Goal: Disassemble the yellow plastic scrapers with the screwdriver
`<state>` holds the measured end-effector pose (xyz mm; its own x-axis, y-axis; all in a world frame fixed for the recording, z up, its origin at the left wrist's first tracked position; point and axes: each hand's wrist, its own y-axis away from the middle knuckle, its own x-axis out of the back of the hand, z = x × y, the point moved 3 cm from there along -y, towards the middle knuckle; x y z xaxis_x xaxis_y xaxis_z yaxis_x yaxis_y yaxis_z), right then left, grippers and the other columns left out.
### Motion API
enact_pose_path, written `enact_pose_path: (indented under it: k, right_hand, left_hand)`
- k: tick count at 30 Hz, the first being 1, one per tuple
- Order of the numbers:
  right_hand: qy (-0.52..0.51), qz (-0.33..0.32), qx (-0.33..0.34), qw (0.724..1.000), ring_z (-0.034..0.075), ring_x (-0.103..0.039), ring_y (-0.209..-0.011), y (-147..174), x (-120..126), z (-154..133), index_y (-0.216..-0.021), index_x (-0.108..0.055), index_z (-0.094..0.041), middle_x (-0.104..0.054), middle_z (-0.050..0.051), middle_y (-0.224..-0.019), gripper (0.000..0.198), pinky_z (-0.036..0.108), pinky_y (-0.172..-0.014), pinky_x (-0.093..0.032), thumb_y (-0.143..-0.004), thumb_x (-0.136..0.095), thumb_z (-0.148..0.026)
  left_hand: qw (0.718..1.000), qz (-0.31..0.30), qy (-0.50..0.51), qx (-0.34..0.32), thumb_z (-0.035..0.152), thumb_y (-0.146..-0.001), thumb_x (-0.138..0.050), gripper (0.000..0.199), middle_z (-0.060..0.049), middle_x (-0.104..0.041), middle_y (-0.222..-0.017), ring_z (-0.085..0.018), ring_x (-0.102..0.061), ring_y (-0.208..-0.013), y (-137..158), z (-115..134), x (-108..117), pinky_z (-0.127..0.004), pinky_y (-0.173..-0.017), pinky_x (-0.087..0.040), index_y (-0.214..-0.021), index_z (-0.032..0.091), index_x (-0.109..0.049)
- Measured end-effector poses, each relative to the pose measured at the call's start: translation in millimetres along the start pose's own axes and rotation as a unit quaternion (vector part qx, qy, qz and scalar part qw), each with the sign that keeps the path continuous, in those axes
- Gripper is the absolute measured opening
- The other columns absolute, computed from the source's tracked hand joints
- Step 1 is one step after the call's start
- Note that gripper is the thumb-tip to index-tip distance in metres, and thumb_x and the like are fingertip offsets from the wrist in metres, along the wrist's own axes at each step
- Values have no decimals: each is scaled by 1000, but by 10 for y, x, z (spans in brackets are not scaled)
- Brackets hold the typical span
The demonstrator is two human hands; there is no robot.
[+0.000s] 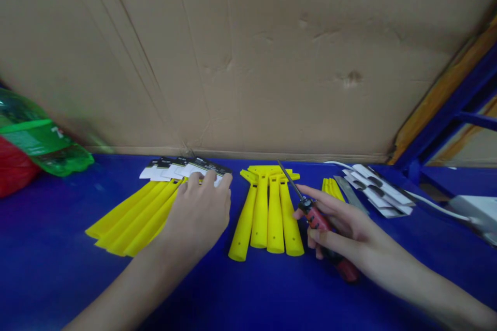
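My left hand (204, 209) is curled over the card end of a row of yellow-handled scrapers (134, 217), its fingers bent round the rightmost one and their tips partly hidden. Black-and-white cards (171, 168) cover the scrapers' heads. A screwdriver (319, 221) with a red and black handle is held in my right hand (349, 232), its thin shaft pointing up and left. Between my hands several yellow T-shaped handles (267, 212) lie side by side without cards, heads toward the cardboard. The screwdriver's tip is just above the right end of these heads.
Behind the blue table (233, 300) stands a cardboard wall (248, 62). To the right lie small yellow pieces (333, 189), a grey strip (351, 194), folded cards (378, 191) and a white cable (438, 200). A green bottle (42, 137) and a red object (15, 168) are at far left.
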<state>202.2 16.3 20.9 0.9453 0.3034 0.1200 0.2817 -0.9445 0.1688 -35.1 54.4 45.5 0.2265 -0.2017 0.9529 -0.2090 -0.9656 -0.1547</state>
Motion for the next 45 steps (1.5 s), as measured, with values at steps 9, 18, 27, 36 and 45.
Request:
enact_pose_path:
  k: [9, 18, 27, 36, 45]
  right_hand:
    - [-25, 5, 45, 999, 17, -65, -70, -7, 66, 175, -155, -46, -31, -70, 8, -112, 78, 34, -62, -56, -82, -73, -35]
    - [-53, 64, 37, 996, 16, -62, -60, -18, 87, 2, -142, -55, -28, -72, 3, -90, 70, 30, -53, -54, -78, -81, -38]
    - [-95, 212, 43, 972, 8, -36, -39, -94, 294, -84, -100, -69, -24, -48, -8, -49, 43, 22, -37, -35, -69, -89, -47]
    - [-69, 91, 17, 993, 8, -33, -37, -99, 304, -72, -120, -68, -20, -41, -11, -42, 69, 21, -36, -35, -71, -85, -66]
    - [-53, 157, 19, 986, 6, -37, -37, -67, 554, -97, -90, -66, -21, -47, -12, -44, 48, 18, -37, -38, -61, -96, -45]
  left_hand:
    - [996, -54, 1, 68, 0, -92, -37, 57, -26, -51, -134, -40, -68, -106, -7, -150, -86, -46, -79, -60, -145, 13, -53]
    - [993, 104, 16, 51, -5, -87, -38, 48, -24, -49, -131, -36, -65, -106, -15, -116, 128, -46, -86, -60, -127, 12, -57]
    - [950, 234, 147, -145, 4, -99, -36, 31, -14, -48, -139, -30, -60, -116, 108, 144, 209, -43, -88, -61, -117, 22, -53]
    - [903, 221, 256, -265, 20, -105, -43, 19, -8, -58, -138, -26, -68, -107, 138, 233, 183, -36, -84, -61, -116, 27, -56]
    - [849, 222, 307, -369, 19, -98, -65, 20, -7, -63, -127, -22, -69, -112, -234, 496, 468, -34, -94, -59, -113, 22, -53]
